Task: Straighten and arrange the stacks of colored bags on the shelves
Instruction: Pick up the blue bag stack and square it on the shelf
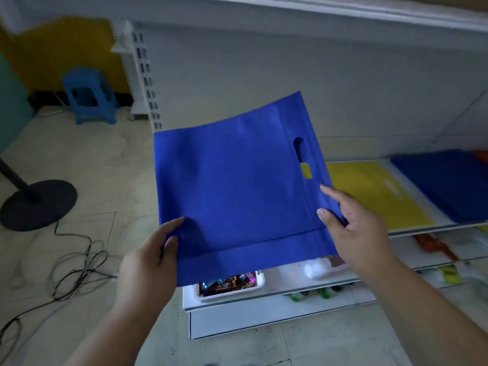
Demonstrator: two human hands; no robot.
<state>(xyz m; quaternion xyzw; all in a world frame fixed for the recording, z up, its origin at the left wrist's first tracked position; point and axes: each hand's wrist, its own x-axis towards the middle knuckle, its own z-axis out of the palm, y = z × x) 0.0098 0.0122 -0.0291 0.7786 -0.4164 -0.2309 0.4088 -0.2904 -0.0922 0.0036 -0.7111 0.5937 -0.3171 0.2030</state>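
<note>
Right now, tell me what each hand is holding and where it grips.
Both hands hold one blue bag. The left hand pinches its lower left corner; the right hand pinches its right edge, below the handle cutout.

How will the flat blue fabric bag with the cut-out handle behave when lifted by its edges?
The flat blue fabric bag is probably floppy: its far edge sags between corners. Likely light, since the left hand and right hand hold it by fingertip pinches. Unlikely to be fragile.

matt cloth blue bag (pixel 237 186), plastic stool (pixel 89 95)
</note>
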